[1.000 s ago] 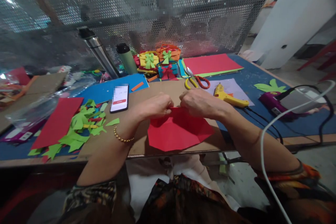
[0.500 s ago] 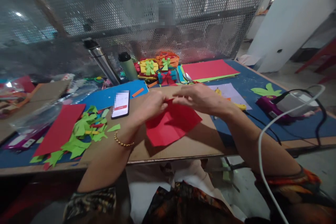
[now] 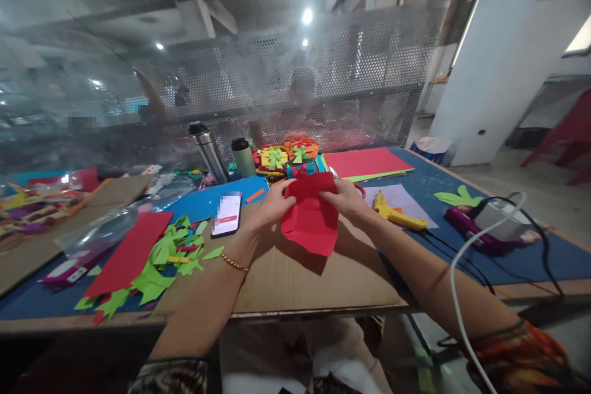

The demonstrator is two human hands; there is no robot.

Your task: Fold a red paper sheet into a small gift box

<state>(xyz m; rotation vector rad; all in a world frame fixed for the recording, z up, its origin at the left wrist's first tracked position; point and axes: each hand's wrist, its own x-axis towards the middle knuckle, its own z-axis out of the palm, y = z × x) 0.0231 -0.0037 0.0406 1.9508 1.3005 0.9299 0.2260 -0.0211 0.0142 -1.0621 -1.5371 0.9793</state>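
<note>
A creased piece of red paper is held up between both hands, tilted above the brown cardboard. My left hand pinches its left edge, thumb in front. On the upper right edge my right hand grips it, its thumb lying on the front face. The other fingers of both hands are hidden behind the paper. A yellow glue gun lies on a pale purple sheet just right of my right hand. Left of my left hand rests a phone with its screen lit.
Green paper scraps and a red sheet lie at left. Behind stand a steel flask, a green bottle and small paper baskets. Red sheets lie at back right. A white cable crosses my right forearm's side.
The red paper has been lifted and tipped up toward me, and both hands now grip its opposite sides. The view has tilted upward, and the glue gun shows more fully.
</note>
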